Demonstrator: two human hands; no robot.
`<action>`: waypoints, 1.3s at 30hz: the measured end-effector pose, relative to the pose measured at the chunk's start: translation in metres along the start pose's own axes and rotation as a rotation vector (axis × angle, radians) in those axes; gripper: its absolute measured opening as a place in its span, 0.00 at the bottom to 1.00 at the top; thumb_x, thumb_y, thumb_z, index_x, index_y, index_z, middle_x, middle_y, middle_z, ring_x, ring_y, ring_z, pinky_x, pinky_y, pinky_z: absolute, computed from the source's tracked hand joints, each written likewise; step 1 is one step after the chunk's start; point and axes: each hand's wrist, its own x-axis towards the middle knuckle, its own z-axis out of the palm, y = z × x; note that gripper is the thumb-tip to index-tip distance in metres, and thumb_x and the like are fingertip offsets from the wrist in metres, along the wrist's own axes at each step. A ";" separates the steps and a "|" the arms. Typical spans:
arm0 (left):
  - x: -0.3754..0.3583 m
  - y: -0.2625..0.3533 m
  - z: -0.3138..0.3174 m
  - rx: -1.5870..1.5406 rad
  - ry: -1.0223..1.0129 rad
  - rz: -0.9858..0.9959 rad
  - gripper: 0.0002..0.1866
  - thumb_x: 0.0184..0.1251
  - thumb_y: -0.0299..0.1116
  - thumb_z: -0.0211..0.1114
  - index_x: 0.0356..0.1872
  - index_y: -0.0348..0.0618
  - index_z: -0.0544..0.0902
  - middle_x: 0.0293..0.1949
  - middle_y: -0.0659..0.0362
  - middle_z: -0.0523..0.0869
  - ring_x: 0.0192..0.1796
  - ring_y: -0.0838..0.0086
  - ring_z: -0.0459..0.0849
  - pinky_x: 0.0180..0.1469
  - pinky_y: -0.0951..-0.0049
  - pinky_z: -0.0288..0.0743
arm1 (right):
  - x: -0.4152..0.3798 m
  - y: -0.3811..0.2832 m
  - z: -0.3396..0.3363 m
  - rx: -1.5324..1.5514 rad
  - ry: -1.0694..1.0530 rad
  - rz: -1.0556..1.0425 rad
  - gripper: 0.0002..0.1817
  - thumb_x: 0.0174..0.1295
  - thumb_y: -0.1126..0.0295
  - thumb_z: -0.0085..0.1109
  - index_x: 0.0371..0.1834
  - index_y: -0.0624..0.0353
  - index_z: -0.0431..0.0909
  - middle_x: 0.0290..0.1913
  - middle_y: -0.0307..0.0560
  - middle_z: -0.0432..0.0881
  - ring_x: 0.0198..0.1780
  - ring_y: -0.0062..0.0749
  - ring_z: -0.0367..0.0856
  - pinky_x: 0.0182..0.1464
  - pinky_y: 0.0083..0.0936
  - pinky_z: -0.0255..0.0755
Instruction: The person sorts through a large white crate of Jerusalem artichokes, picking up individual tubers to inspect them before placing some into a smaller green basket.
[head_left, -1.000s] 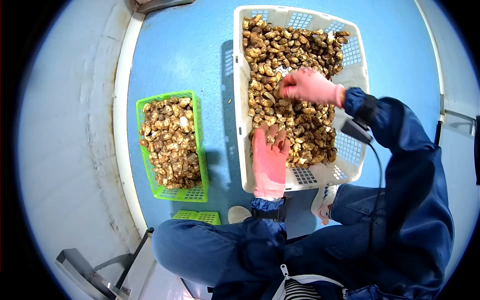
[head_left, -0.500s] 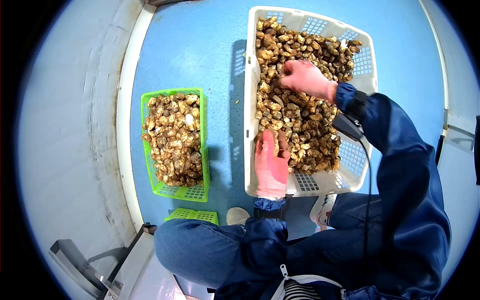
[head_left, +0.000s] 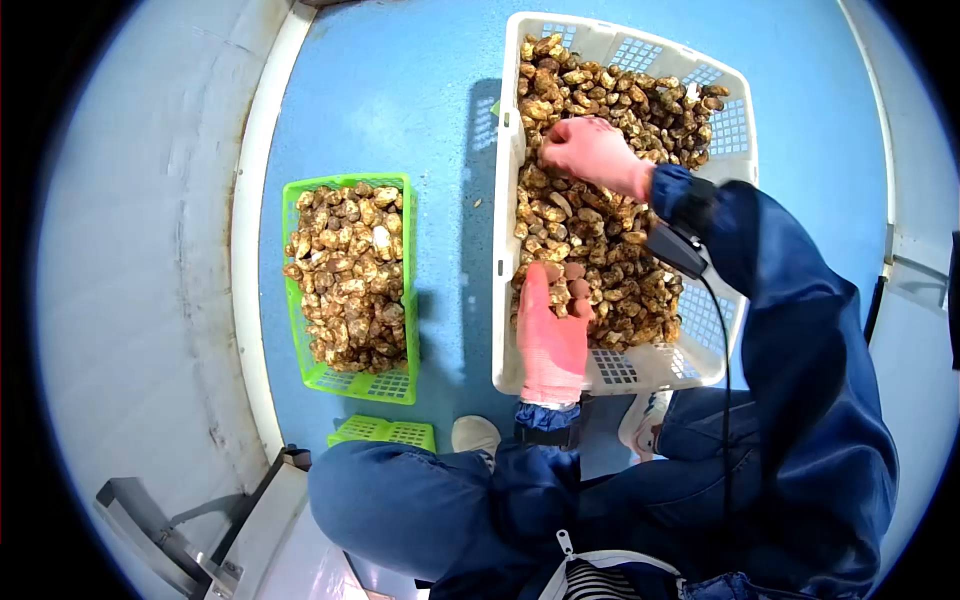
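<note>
My left hand (head_left: 553, 340), in a pink glove with brown fingertips, is palm up over the near left corner of the white crate (head_left: 507, 210). Its fingers curl around a lumpy brown-and-cream piece (head_left: 560, 292). My right hand (head_left: 592, 152), gloved in pink as well, reaches across from the right, back of the hand up. Its fingers are pinched together low over the heap (head_left: 620, 225) of similar lumpy pieces in the crate. What the pinch holds is hidden; I cannot tell.
Left of the crate, a smaller green basket (head_left: 409, 290) holds more such pieces on the blue floor (head_left: 400, 100). Another green basket (head_left: 385, 430) shows partly by my left knee. A cable (head_left: 727, 380) runs down from my right wrist. A pale wall (head_left: 150, 200) stands on the left.
My right hand has moved a little left across the heap, still pinched. My left hand has shifted slightly right, its curled fingers turned further into view.
</note>
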 end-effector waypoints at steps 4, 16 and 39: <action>0.004 -0.008 0.005 0.069 -0.048 0.101 0.14 0.73 0.38 0.54 0.51 0.40 0.69 0.46 0.53 0.75 0.51 0.73 0.75 0.41 0.79 0.73 | -0.079 -0.033 -0.026 0.100 -0.318 -0.104 0.17 0.61 0.58 0.58 0.45 0.58 0.82 0.30 0.38 0.84 0.27 0.18 0.78 0.32 0.19 0.75; -0.004 -0.004 0.003 -0.196 -0.051 -0.141 0.11 0.70 0.40 0.59 0.45 0.47 0.75 0.49 0.55 0.77 0.47 0.69 0.77 0.33 0.79 0.71 | -0.002 0.038 -0.020 -0.673 0.044 -0.147 0.15 0.63 0.58 0.51 0.38 0.58 0.80 0.30 0.45 0.83 0.30 0.32 0.82 0.31 0.25 0.76; -0.013 0.151 -0.051 -1.110 -0.196 0.350 0.32 0.59 0.35 0.58 0.65 0.36 0.63 0.56 0.49 0.77 0.43 0.62 0.84 0.42 0.62 0.82 | 0.011 0.049 0.000 0.371 -0.319 0.141 0.12 0.62 0.66 0.58 0.43 0.59 0.83 0.25 0.39 0.82 0.20 0.23 0.78 0.21 0.20 0.73</action>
